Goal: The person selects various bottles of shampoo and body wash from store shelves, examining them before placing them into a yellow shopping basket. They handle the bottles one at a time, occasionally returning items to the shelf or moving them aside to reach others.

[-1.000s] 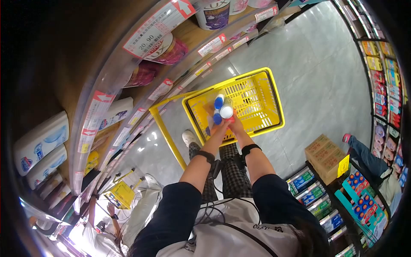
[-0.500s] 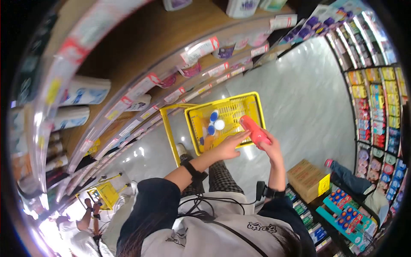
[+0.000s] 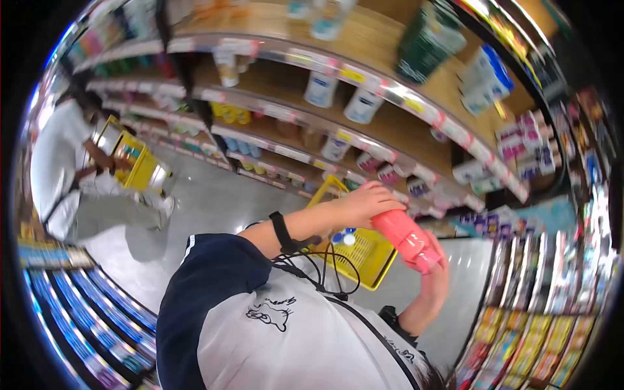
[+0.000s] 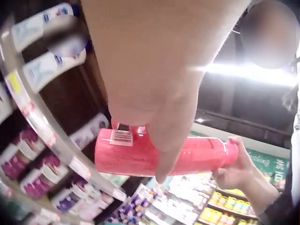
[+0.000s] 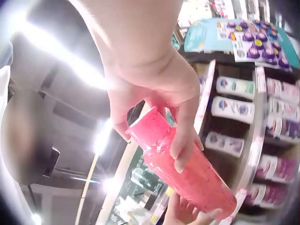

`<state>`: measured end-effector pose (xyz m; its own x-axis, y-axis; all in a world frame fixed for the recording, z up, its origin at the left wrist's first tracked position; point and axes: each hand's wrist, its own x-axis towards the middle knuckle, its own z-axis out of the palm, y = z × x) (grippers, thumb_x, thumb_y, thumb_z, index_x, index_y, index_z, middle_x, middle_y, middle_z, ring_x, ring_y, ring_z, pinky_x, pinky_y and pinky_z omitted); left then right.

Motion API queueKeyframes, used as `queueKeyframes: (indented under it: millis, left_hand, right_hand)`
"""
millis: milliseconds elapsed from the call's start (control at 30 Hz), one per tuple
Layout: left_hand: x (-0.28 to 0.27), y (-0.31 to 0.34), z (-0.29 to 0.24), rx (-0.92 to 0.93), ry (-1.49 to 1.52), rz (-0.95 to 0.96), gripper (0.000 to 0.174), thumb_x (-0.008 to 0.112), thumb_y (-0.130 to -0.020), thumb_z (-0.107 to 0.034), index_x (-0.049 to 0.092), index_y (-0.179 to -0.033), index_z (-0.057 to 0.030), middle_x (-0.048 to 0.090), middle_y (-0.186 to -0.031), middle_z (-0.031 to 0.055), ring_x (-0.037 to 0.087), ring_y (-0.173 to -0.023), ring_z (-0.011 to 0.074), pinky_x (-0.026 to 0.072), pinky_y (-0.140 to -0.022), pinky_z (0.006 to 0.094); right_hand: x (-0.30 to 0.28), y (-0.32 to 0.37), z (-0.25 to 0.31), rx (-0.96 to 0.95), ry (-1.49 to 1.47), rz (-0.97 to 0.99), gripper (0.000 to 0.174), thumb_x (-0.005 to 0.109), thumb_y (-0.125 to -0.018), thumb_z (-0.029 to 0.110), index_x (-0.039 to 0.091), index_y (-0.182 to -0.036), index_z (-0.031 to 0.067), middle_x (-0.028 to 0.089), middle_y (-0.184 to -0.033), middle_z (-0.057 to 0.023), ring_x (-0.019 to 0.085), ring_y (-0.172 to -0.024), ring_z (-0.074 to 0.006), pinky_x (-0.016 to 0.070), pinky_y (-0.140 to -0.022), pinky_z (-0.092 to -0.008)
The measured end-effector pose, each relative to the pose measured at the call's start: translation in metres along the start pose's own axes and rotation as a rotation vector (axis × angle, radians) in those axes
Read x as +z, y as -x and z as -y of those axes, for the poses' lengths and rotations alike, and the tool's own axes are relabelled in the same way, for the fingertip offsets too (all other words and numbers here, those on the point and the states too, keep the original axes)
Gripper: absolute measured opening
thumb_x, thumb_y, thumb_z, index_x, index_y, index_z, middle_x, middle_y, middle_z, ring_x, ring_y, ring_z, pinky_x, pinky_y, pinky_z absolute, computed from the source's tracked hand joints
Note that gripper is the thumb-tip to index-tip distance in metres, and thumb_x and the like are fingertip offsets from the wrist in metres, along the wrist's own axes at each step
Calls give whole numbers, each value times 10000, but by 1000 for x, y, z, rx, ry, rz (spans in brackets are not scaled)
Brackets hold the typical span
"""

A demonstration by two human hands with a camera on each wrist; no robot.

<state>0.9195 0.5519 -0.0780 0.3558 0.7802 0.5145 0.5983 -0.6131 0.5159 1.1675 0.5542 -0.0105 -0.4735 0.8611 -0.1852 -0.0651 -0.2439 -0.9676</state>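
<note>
A pink bottle (image 3: 398, 233) is held up in front of the chest, above the basket. My left hand (image 3: 369, 200) grips it near its base, and in the left wrist view the thumb and fingers straddle the body beside a barcode label (image 4: 121, 137). At the other end, my right hand (image 3: 438, 260) holds the cap and neck. The right wrist view shows the cap (image 5: 149, 127) between those fingers, with the left fingers (image 5: 180, 211) under the far end. Below, the yellow basket (image 3: 375, 278) stands on the floor holding several containers (image 3: 349, 239), some blue-capped.
Shelves with white bottles (image 3: 363, 105) and price tags curve along the front. Another person (image 3: 65, 156) bends by a second yellow basket (image 3: 135, 170) at the left. More product racks (image 3: 520, 338) stand at the lower right, with grey floor between.
The pink bottle has come up from over the basket toward the chest. My left hand, beside the bottle half a second ago, now grips its base end. The head view has swung toward the shelves.
</note>
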Motion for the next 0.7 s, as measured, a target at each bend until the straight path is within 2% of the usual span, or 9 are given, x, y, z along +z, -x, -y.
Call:
queueKeyframes:
  millis: [33,67,167,200,300,433,467,567,700]
  left_hand:
    - [-7,18,6,-44,12,-13,724,762,-531,-180,462,-1190,-156,510,-1143,56,442,-1122,256,307,-953,447]
    - [-12,36,16,-59,-3,-75,678,769,-504,-192,498,-1123,-139,556,-1051,54,504,-1030,257,364,-890,407]
    - [-56,78,31,-265,45,64,643,759,-501,-162,516,-1094,-110,576,-1023,81,541,-975,276,412,-838,382]
    - [-72,94,33,-191,128,-98,581,742,-513,-129,532,-1053,-80,598,-961,117,570,-905,299,450,-770,364]
    - [-112,132,42,-299,325,-15,548,732,-527,-111,534,-1036,-64,607,-928,131,578,-883,304,457,-747,365]
    - [-150,174,61,-393,327,189,536,766,-566,-232,548,-1025,-62,610,-951,133,579,-908,294,452,-779,363]
    - [-156,186,71,-382,302,196,537,767,-567,-236,548,-1026,-62,611,-948,134,579,-905,295,450,-781,365]
    - [-175,215,105,-343,203,160,547,762,-582,-236,543,-1049,-57,605,-974,141,572,-928,297,440,-806,372]
    - [-192,238,146,-314,118,-3,590,725,-643,-199,495,-1163,-42,544,-1131,163,513,-1060,305,406,-898,375]
  right_hand:
    - [19,-4,0,56,-32,61,650,640,-695,226,430,-1241,-55,518,-1170,-163,543,-1042,-227,471,-861,-342]
    - [31,-15,-14,-4,-23,148,665,558,-763,249,312,-1298,-61,476,-1209,-189,595,-957,-302,553,-713,-389]
    - [93,-31,-24,19,6,215,679,570,-768,219,273,-1327,-25,449,-1242,-176,575,-996,-308,525,-791,-407]
    - [103,-34,-31,40,-76,345,733,618,-745,136,229,-1358,30,433,-1256,-164,561,-1022,-304,492,-846,-416]
    - [155,-52,-49,-52,83,442,819,671,-701,60,201,-1372,65,453,-1237,-141,544,-1049,-284,485,-848,-400]
    - [223,-74,-64,-69,280,520,785,707,-649,4,313,-1325,59,472,-1216,-92,509,-1070,-202,445,-886,-339]
    - [245,-75,-68,-104,262,473,709,757,-620,41,417,-1242,46,524,-1130,-83,513,-1024,-163,422,-882,-309]
    - [287,-85,-95,-172,340,424,698,723,-644,15,389,-1255,56,503,-1150,-89,495,-1076,-184,445,-880,-326]
    - [333,-118,-141,-13,6,217,536,664,-745,49,413,-1219,69,520,-1131,-98,543,-1027,-218,497,-813,-356]
